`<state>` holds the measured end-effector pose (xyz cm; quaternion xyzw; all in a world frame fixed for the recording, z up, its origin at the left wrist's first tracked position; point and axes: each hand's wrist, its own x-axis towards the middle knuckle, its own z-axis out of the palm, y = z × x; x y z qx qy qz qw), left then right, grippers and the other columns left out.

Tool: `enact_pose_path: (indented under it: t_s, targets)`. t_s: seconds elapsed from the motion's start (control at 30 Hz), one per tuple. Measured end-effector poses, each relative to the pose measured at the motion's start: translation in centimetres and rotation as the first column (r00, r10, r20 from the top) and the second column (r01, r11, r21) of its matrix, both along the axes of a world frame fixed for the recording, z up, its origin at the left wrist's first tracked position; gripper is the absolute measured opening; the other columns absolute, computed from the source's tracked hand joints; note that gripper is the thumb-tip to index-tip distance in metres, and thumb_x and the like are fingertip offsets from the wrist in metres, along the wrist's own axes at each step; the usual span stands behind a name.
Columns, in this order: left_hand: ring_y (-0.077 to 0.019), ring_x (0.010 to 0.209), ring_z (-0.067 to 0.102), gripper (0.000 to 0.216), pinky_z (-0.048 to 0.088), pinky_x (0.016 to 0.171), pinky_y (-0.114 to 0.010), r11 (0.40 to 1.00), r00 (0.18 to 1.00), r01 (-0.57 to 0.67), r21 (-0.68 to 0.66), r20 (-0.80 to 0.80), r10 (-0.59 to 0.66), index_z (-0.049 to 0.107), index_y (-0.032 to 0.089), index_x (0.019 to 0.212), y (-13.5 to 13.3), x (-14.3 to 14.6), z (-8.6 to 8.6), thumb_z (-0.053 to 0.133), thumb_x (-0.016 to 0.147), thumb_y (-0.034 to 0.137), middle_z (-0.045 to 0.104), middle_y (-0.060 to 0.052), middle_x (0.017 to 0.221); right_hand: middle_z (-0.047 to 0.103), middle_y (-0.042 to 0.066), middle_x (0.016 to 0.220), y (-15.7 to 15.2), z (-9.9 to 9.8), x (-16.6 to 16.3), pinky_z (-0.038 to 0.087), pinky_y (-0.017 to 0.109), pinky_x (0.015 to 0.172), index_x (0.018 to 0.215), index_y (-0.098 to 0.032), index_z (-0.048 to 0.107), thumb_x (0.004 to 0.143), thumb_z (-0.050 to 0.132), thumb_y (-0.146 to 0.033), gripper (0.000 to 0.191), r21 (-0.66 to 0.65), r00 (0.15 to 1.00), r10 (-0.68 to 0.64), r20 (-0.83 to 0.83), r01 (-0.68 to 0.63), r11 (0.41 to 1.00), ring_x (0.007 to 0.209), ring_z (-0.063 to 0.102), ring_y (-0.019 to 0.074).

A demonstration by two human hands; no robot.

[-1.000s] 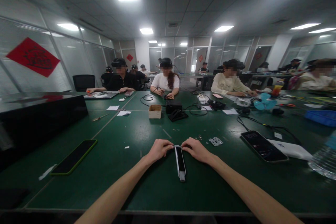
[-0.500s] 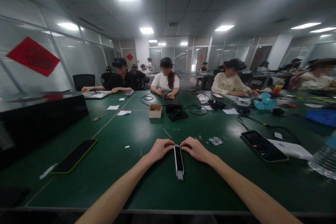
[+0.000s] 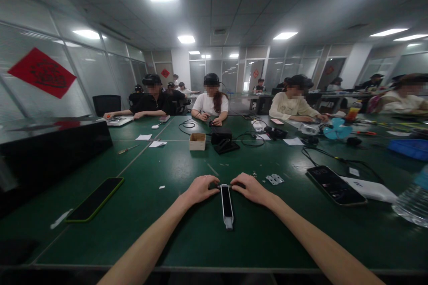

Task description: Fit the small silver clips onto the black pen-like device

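A long, narrow device (image 3: 227,205) with a black top and a pale frame lies on the green table, its length pointing away from me. Its exact kind does not show. My left hand (image 3: 201,189) rests beside its far left corner, thumb and fingers apart, a small gap from the frame. At the far right corner is my right hand (image 3: 251,188), fingers curved and slightly apart, the tips close to the frame; whether they touch it is hard to tell. To the right lie a perforated metal plate (image 3: 274,179) and several tiny parts (image 3: 254,173).
Left is a green-edged phone (image 3: 95,199); right, another phone (image 3: 336,185), a white packet (image 3: 369,190) and a water bottle (image 3: 413,200). Ahead are a small box (image 3: 197,141) and a black stand (image 3: 222,139). A screwdriver (image 3: 128,148) lies far left. Co-workers sit opposite.
My left hand has drawn slightly left, its fingers parting from the device's far end. My right fingers have loosened a little too. The device has shifted very slightly left.
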<state>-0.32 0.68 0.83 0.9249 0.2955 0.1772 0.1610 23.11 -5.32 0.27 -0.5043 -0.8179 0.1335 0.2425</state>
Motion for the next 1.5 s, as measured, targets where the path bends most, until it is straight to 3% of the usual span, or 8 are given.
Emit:
enact_pose_path:
  t_s: [0.1,0.23,0.4,0.6,0.83,1.07,1.5]
  targets:
    - [-0.0173,0.085,0.058,0.023,0.044,0.075,-0.027,0.999,1.000,0.001,0.037,-0.002,-0.001,0.059,0.019,0.100,0.2,-0.1,-0.4,0.059,0.080,0.030,0.064,-0.003,0.094,0.064,0.006,0.097,0.7,0.0,1.5,0.043,0.033,0.083,0.099,-0.019,0.063,0.089,0.046,-0.032,0.024,0.097,0.998,-0.055,0.012,0.053,0.994,0.091,0.055,0.0179]
    - [-0.0170,0.082,0.058,0.018,0.043,0.074,-0.027,0.997,1.000,-0.011,0.070,-0.013,0.012,0.058,0.018,0.095,0.2,-0.1,-0.5,0.054,0.081,0.029,0.062,-0.003,0.090,0.064,0.008,0.097,1.8,-0.1,5.5,0.043,0.034,0.084,0.099,-0.016,0.063,0.089,0.044,-0.028,0.025,0.212,0.967,-0.252,0.044,0.238,0.948,0.092,0.054,0.0196]
    - [-0.0158,0.077,0.056,0.016,0.043,0.069,-0.025,0.998,0.999,-0.026,0.057,-0.039,0.029,0.057,0.018,0.091,-0.2,0.1,-0.4,0.050,0.084,0.031,0.061,-0.003,0.086,0.063,0.009,0.100,2.3,-0.5,9.1,0.041,0.035,0.087,0.099,-0.017,0.064,0.088,0.041,-0.025,0.027,0.193,0.914,-0.379,0.142,0.350,0.917,0.096,0.053,0.0211]
    - [-0.0155,0.078,0.056,0.018,0.043,0.069,-0.025,0.998,0.999,-0.001,0.062,-0.047,0.004,0.058,0.018,0.093,-0.5,0.2,-0.2,0.047,0.087,0.031,0.060,-0.003,0.088,0.061,0.009,0.103,2.7,-1.4,9.1,0.041,0.034,0.086,0.103,-0.018,0.065,0.087,0.043,-0.027,0.028,0.116,0.904,-0.352,0.243,0.334,0.936,0.098,0.051,0.0214]
    - [-0.0152,0.076,0.056,0.019,0.042,0.068,-0.025,0.998,0.998,-0.016,0.063,-0.063,0.020,0.059,0.018,0.092,-0.6,0.3,-0.1,0.046,0.087,0.031,0.060,-0.003,0.086,0.060,0.010,0.105,3.1,-2.2,9.2,0.040,0.036,0.086,0.106,-0.019,0.065,0.086,0.046,-0.028,0.029,0.052,0.911,-0.334,0.243,0.331,0.942,0.098,0.052,0.0224]
    - [-0.0154,0.073,0.056,0.016,0.042,0.065,-0.025,0.995,0.997,-0.046,0.085,-0.064,0.052,0.057,0.017,0.087,-0.5,0.4,-0.4,0.048,0.087,0.030,0.061,-0.003,0.083,0.060,0.008,0.105,3.3,-2.2,9.2,0.041,0.035,0.086,0.108,-0.022,0.064,0.084,0.047,-0.024,0.029,0.082,0.916,-0.313,0.253,0.302,0.950,0.098,0.051,0.0216]
    - [-0.0155,0.074,0.056,0.018,0.042,0.065,-0.025,0.997,0.996,-0.060,0.052,-0.056,0.062,0.058,0.018,0.088,-0.9,0.6,-0.1,0.047,0.087,0.032,0.060,-0.003,0.083,0.059,0.009,0.098,3.2,-1.8,8.6,0.042,0.035,0.082,0.091,-0.018,0.064,0.087,0.043,-0.026,0.023,0.106,0.918,-0.323,0.228,0.307,0.946,0.093,0.051,0.0210]
